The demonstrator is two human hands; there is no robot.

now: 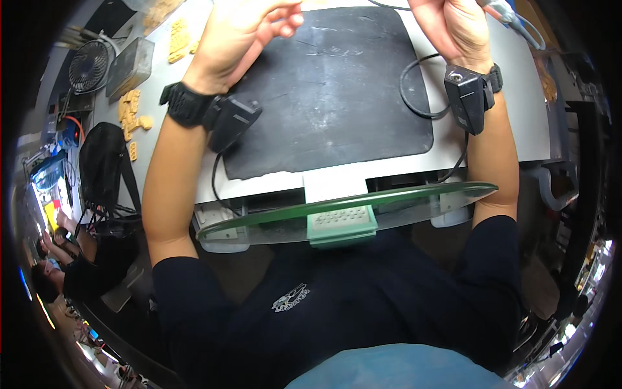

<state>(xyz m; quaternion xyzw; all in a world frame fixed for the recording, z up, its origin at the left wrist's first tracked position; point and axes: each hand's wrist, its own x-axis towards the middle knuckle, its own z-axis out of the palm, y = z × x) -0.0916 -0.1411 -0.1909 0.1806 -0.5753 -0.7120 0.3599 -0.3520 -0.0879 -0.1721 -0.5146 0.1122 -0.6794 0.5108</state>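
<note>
My left hand (pixel 249 39) is above the far left part of a black work mat (pixel 330 91), its fingers curled in. Its thumb side runs out at the top edge, so anything it pinches is hidden. My right hand (pixel 457 32) is at the mat's far right corner, palm partly turned up, with its fingers cut off by the top edge. Close to its right is a grey tool-like piece with a cable (pixel 512 21). Both wrists carry black strapped devices, the left one (pixel 233 122) and the right one (pixel 465 97), with black cables trailing toward me.
A clear plate with a green rim (pixel 259 220) crosses the table's near edge, a pale green perforated block (pixel 341 222) beneath it. Tan moulded pieces (pixel 129 113) lie on the left, near a grey metal block (pixel 131 67) and a small fan (pixel 89 66). Another person (pixel 84 259) sits at far left.
</note>
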